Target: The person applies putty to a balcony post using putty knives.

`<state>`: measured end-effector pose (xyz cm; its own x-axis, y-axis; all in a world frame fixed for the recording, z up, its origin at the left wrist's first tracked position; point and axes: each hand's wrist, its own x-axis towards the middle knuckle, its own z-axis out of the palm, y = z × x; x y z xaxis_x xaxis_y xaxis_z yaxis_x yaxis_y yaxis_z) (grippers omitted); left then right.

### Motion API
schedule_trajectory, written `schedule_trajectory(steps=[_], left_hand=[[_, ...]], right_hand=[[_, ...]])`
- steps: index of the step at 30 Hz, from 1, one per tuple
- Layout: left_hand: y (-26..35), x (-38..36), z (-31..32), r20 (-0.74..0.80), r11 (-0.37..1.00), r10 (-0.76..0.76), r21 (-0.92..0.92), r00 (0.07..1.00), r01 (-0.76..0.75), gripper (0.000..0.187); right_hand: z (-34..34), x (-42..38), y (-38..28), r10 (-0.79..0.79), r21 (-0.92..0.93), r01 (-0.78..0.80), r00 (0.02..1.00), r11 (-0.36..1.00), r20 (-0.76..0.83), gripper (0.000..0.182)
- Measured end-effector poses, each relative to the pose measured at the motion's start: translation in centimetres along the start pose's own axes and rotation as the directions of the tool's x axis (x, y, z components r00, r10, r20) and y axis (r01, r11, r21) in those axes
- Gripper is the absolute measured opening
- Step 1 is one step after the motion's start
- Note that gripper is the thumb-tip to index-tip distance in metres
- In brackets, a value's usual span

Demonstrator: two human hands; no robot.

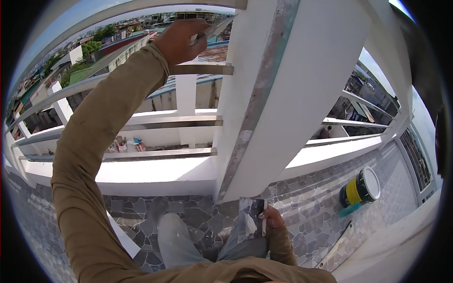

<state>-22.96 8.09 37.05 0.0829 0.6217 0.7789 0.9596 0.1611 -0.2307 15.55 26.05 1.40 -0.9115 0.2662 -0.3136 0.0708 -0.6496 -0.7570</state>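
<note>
1 scraper (215,31) in L fingers (200,45), blade (222,27) beyond them, nr wht pillar (297,104)

I see green trees (90,47) beyond white railing (172,124); at right, dark bucket (357,189) with yellow label on stone-patterned floor (304,200).

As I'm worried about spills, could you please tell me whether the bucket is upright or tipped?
Upright: the bucket stands base-down on the tiles, its round white top facing up.
</note>
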Motion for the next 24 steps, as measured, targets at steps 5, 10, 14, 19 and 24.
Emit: schedule_trajectory(steps=[5, 10, 14, 19, 24], left_hand=[[0.4, 1.3, -0.3, -0.146, 0.997, -0.060, 0.048, 0.987, 0.067, 0.029], [1.0, 2.1, 1.3, -0.196, 0.932, 0.133, 0.358, 0.972, -0.055, 0.045], [0.2, 2.7, 3.2, -0.224, 0.886, 0.202, 0.458, 0.953, -0.080, 0.056], [-0.3, 2.7, 4.7, -0.269, 0.894, 0.170, 0.447, 0.948, -0.033, 0.059], [1.3, 3.1, 6.1, -0.332, 0.970, 0.015, 0.235, 0.943, 0.067, 0.047]], right_hand=[[0.8, -0.4, -0.3, -0.017, -0.022, 0.017, 1.000, 1.000, -0.019, 0.035], [-2.6, 1.0, 1.8, -0.028, 0.012, 0.029, 0.997, 1.000, -0.069, 0.031], [1.7, -0.4, -0.3, -0.006, 0.056, 0.009, 0.999, 0.998, -0.053, 0.030], [1.1, -0.7, -0.4, -0.020, 0.004, 0.020, 0.998, 1.000, -0.065, 0.033], [-2.0, 0.4, 0.9, -0.011, -0.010, 0.011, 0.998, 1.000, -0.064, 0.034]])
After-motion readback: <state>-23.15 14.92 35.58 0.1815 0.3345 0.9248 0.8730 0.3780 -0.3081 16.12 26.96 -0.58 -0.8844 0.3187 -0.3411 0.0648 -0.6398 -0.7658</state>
